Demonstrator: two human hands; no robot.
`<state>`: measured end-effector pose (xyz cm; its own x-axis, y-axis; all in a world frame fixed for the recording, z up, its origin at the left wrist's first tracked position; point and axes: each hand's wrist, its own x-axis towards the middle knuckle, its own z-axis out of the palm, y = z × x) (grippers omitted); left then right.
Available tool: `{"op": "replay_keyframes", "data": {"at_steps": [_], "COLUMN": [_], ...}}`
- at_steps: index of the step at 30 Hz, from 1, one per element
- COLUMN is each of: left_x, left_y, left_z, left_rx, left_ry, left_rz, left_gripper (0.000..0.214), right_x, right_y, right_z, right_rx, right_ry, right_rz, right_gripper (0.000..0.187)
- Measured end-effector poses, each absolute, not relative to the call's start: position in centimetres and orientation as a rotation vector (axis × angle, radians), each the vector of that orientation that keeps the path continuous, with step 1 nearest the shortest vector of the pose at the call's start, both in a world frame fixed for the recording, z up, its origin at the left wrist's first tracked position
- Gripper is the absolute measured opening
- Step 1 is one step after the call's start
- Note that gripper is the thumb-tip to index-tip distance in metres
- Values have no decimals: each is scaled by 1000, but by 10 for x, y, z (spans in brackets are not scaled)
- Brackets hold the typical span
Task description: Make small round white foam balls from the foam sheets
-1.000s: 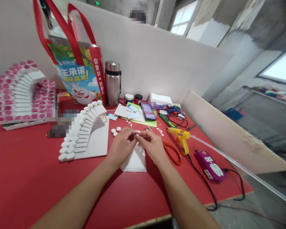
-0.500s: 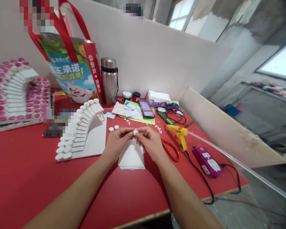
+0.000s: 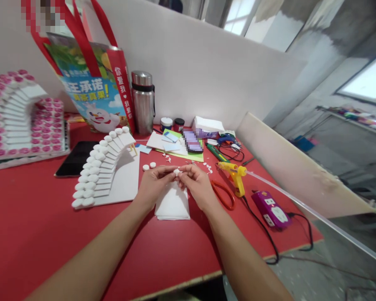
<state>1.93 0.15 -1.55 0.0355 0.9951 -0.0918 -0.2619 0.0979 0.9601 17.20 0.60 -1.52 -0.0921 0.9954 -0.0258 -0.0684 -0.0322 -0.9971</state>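
Between the fingertips of both hands is a small white piece (image 3: 176, 172), too small and covered to name its material. My left hand (image 3: 155, 184) pinches it from the left. From the other side, the thumb and fingers of my right hand (image 3: 194, 183) close on it too. Beneath them lies a stack of white tissue (image 3: 172, 205), its upper end hidden by my hands. Two white discs (image 3: 149, 166) rest just beyond my left hand. To the left stands a white curved stair model (image 3: 108, 163) edged with round white discs, on a white board (image 3: 128, 175).
On the right are red-handled pliers (image 3: 224, 195), a yellow glue gun (image 3: 236, 175) with a long glue stick, and a purple power strip (image 3: 271, 210). A steel thermos (image 3: 143, 104), a shopping bag (image 3: 97, 92) and a pink-dotted stair model (image 3: 15, 121) stand behind. A tablet (image 3: 73, 161) lies left.
My view has shifted slightly. Both hands stay together over the tissue, and the white piece between the fingertips looks slightly turned.
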Motion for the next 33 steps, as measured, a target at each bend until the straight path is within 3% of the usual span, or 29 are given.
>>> {"op": "replay_keyframes", "data": {"at_steps": [12, 19, 23, 26, 33], "left_x": [22, 20, 14, 13, 14], "left_y": [1, 3, 7, 8, 9], "left_z": [-12, -16, -17, -15, -16], "left_rx": [979, 761, 594, 525, 555], "left_ry": [1032, 976, 876, 838, 803], "left_rz": [1249, 1238, 1232, 1194, 1117], "left_gripper": [26, 38, 44, 37, 25], "right_x": [172, 172, 173, 173, 174], "right_y": [1, 2, 2, 2, 2], "right_z": [-10, -10, -9, -10, -9], "right_rx": [-1090, -1076, -1127, -1111, -1069], "right_ry": [-1195, -1177, -1344, -1539, -1669], "right_rz": [1337, 1310, 1091, 904, 733], "right_gripper": [26, 23, 27, 31, 13]}}
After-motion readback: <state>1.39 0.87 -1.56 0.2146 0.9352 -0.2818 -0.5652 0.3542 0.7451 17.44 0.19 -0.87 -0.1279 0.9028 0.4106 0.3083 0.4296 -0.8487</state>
